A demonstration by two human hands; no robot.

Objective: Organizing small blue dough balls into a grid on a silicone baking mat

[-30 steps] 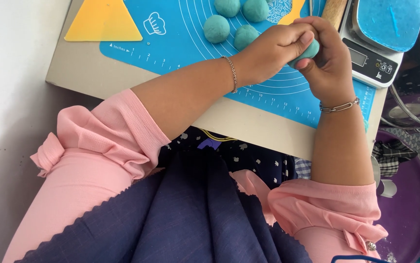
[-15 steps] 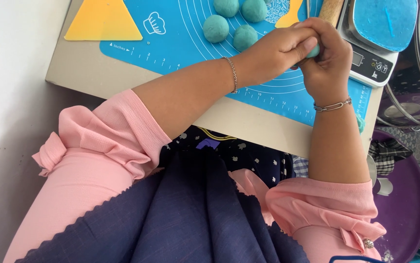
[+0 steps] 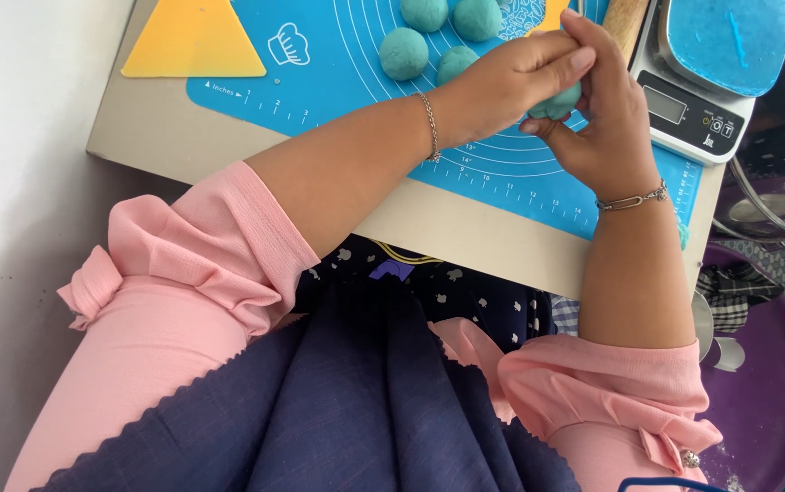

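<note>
A small lump of teal dough [image 3: 556, 100] is pressed between my two hands above a blue silicone baking mat [image 3: 338, 73]. My left hand [image 3: 511, 77] lies over the top of the lump with fingers stretched across it. Beneath and to the right, my right hand [image 3: 602, 118] cups the dough from below. Several finished teal dough balls [image 3: 403, 53] rest on the mat just left of my hands. Most of the held lump is hidden by my fingers.
A yellow triangular scraper [image 3: 194, 41] lies at the mat's left end. A kitchen scale [image 3: 693, 100] carrying a blue plate [image 3: 729, 41] stands at the right, a wooden rolling pin [image 3: 627, 18] beside it. The mat sits on a beige board [image 3: 465, 228]. A purple tray [image 3: 775, 383] lies lower right.
Both hands stay closed around the dough lump and have shifted slightly, the left fingers sliding further over the top of it. The dough balls on the mat have not moved.
</note>
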